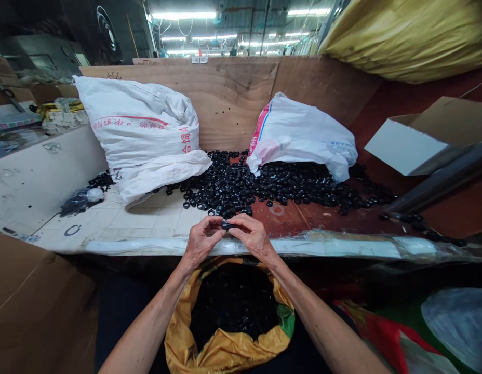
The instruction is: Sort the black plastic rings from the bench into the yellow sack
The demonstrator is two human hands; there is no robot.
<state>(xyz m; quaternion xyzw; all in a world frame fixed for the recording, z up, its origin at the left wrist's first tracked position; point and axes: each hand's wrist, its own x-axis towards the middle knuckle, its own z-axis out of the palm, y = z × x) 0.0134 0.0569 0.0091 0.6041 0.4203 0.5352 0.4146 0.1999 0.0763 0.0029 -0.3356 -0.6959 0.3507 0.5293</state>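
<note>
Between the fingertips of my left hand [204, 240] and my right hand [252, 236] is a small black plastic nut-like part [226, 224]. Both hands pinch it from opposite sides, above the table's front edge. Beyond them lies a heap of loose black ring-shaped parts [229, 184], spread over the table. Below my hands an orange-yellow woven sack [229, 340] stands with its mouth wide, and dark small parts [233, 301] fill it.
Two white woven sacks, one left [143, 130] and one right [303, 135], rest at the heap. Behind them rises a plywood board [229, 104]. A cardboard box [412, 145] and a dark metal bar [443, 179] are at the right. White wrapping covers the table edge [139, 246].
</note>
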